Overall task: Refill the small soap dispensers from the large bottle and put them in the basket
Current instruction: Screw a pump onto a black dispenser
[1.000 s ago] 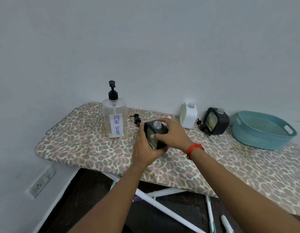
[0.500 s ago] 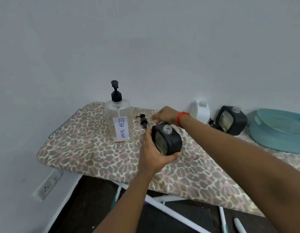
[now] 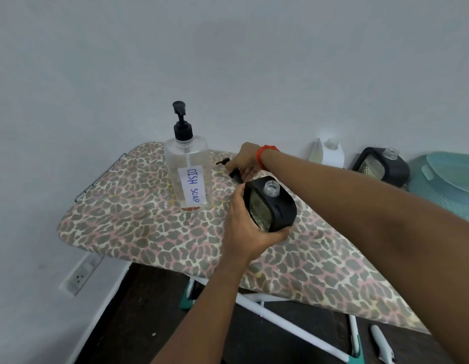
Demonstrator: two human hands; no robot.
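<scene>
My left hand (image 3: 244, 232) grips a small black soap dispenser (image 3: 272, 203) with its neck open, tilted above the leopard-print ironing board (image 3: 139, 222). Behind it my right hand (image 3: 245, 160) pinches a small black pump cap (image 3: 234, 173) lying on the board. The large clear bottle (image 3: 188, 172) labelled DISH SOAP stands upright to the left, its black pump on. A white small dispenser (image 3: 329, 153) and a second black dispenser (image 3: 380, 165) stand by the wall, both without pumps. The teal basket (image 3: 448, 179) is at the far right.
The board butts against a grey wall. Its white legs (image 3: 280, 324) and a dark floor show below the front edge. A wall socket (image 3: 79, 275) sits low on the left.
My right hand left the black dispenser, reached back to the pump cap and closed its fingers on it. My left hand kept the dispenser and brought it nearer to me.
</scene>
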